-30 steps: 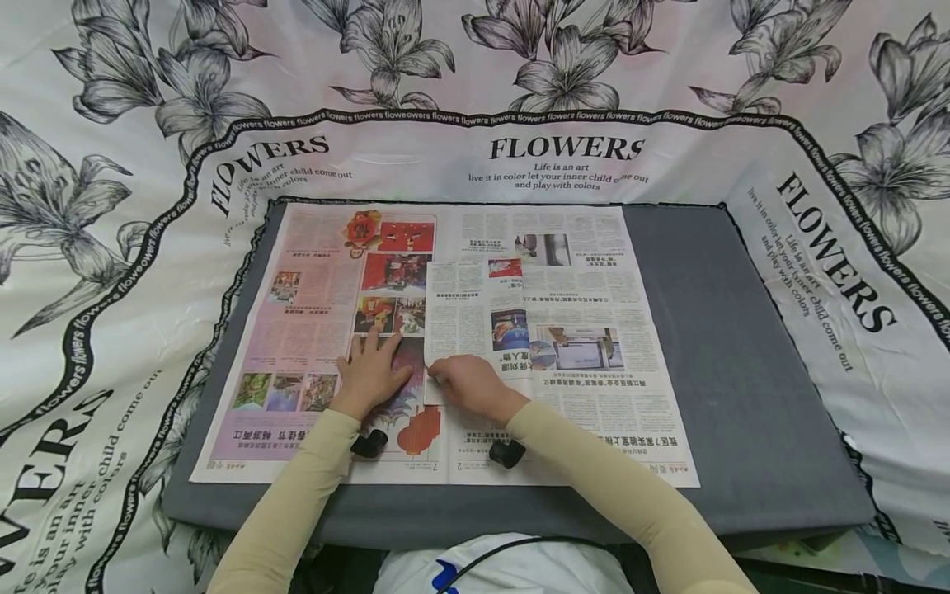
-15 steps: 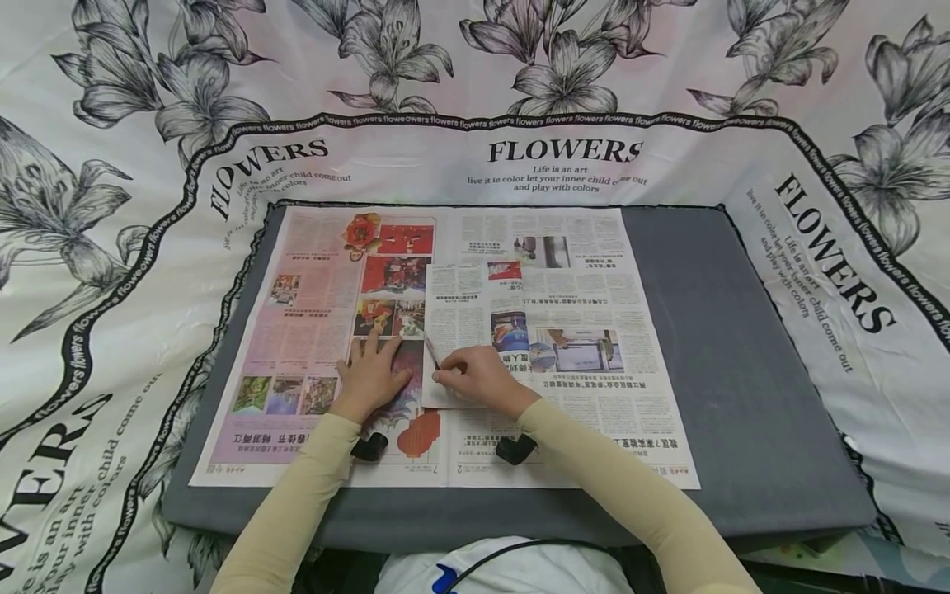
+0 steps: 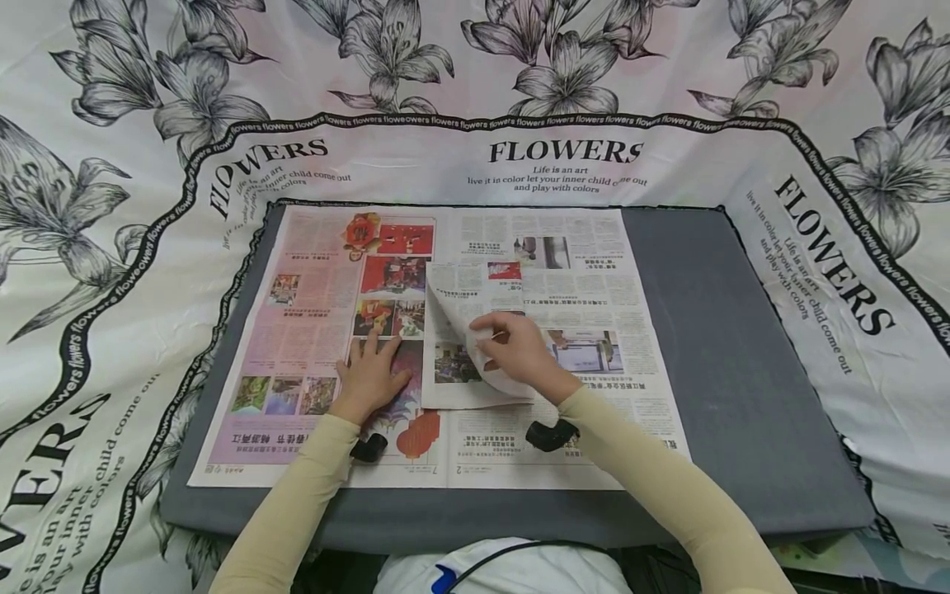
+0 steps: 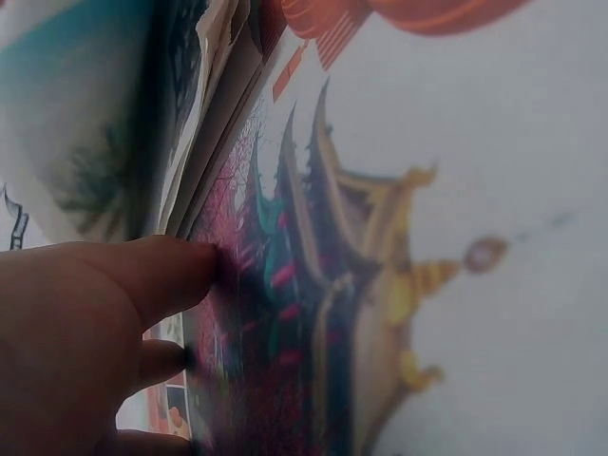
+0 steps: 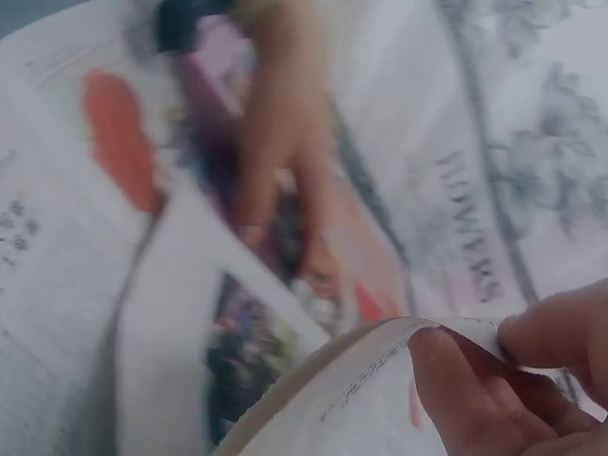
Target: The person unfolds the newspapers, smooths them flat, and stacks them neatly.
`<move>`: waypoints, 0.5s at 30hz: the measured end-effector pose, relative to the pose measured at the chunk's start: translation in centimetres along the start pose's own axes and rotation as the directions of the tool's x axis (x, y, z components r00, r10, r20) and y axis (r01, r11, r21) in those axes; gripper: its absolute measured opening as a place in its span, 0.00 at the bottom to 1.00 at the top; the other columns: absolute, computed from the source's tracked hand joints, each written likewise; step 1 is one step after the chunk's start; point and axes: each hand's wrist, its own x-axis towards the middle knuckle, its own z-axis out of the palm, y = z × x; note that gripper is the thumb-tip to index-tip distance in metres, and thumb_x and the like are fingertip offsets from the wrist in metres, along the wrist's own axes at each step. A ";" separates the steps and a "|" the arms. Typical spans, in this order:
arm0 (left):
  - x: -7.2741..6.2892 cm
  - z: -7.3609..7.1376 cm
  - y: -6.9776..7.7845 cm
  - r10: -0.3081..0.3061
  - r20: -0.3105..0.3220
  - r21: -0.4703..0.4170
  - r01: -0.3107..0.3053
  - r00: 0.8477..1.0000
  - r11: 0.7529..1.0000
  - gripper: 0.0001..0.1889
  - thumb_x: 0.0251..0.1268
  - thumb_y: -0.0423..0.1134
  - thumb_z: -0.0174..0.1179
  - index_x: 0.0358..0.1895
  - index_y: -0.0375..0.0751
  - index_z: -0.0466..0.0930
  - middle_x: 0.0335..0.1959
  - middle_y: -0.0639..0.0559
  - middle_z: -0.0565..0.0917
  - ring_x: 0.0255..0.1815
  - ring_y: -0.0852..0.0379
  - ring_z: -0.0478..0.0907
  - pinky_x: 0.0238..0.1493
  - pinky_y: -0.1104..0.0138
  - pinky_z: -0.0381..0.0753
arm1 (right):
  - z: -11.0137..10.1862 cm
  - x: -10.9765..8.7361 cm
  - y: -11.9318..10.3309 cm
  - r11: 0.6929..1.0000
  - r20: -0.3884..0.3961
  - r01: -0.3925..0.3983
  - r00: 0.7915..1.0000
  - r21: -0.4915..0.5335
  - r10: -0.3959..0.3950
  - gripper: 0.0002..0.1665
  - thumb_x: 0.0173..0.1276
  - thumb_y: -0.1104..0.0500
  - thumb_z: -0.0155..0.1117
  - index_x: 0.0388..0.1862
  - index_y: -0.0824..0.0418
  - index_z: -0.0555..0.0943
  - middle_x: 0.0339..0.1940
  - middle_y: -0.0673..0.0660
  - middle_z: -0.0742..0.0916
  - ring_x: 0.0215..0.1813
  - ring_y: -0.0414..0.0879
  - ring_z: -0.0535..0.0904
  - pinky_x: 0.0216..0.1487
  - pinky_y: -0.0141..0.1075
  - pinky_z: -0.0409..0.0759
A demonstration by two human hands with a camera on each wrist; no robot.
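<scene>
A large newspaper (image 3: 312, 239) lies spread flat. On its middle sits a smaller folded newspaper (image 3: 462, 276). My left hand (image 3: 369, 381) rests on the large sheet with fingers spread, just left of the folded paper. In the left wrist view its thumb (image 4: 180, 271) presses a printed pagoda picture (image 4: 323, 275). My right hand (image 3: 523, 351) pinches the edge of the folded paper's top page (image 3: 456, 309) and holds it raised and curled to the right. The right wrist view shows that page (image 5: 366, 394) between thumb and fingers. A photo (image 3: 454, 364) shows on the page beneath.
The newspaper lies on a grey table (image 3: 698, 330), which reaches farther to the right. A white cloth with flowers (image 3: 564, 74) hangs around the back and sides. Black wrist cameras (image 3: 551, 436) sit under the wrists. A cable (image 3: 512, 545) crosses the person's lap.
My right hand has moved right and a little away from the body, peeling the top page's left edge up and over, exposing the photo beneath. My left hand has stayed in place.
</scene>
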 end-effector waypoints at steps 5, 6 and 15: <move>0.1 0.1 0.1 -0.010 0.010 0.004 0.010 1.000 1.000 0.36 0.72 0.55 0.60 0.79 0.50 0.62 0.84 0.38 0.49 0.81 0.23 0.44 0.66 0.22 0.52 | -3.6 -1.3 -0.7 0.993 -0.116 -0.027 0.992 0.112 0.040 0.20 0.73 0.68 0.60 0.62 0.63 0.81 0.46 0.61 0.81 0.38 0.41 0.86 0.39 0.40 0.89; 0.1 0.1 0.1 -0.012 0.008 0.005 0.012 1.000 1.000 0.35 0.72 0.54 0.60 0.79 0.50 0.62 0.84 0.38 0.49 0.81 0.23 0.44 0.67 0.22 0.52 | -4.3 -1.6 -0.7 0.991 -0.137 -0.019 0.990 0.132 0.037 0.21 0.73 0.68 0.60 0.63 0.64 0.81 0.47 0.60 0.81 0.37 0.40 0.86 0.39 0.40 0.89; 0.0 0.1 0.2 -0.011 0.016 0.030 0.010 1.000 0.999 0.37 0.72 0.55 0.60 0.80 0.50 0.61 0.84 0.36 0.48 0.80 0.23 0.46 0.65 0.22 0.54 | -9.5 -4.9 0.8 0.968 -0.268 0.039 0.963 0.247 0.029 0.21 0.73 0.71 0.58 0.63 0.70 0.76 0.41 0.50 0.80 0.37 0.36 0.85 0.37 0.34 0.88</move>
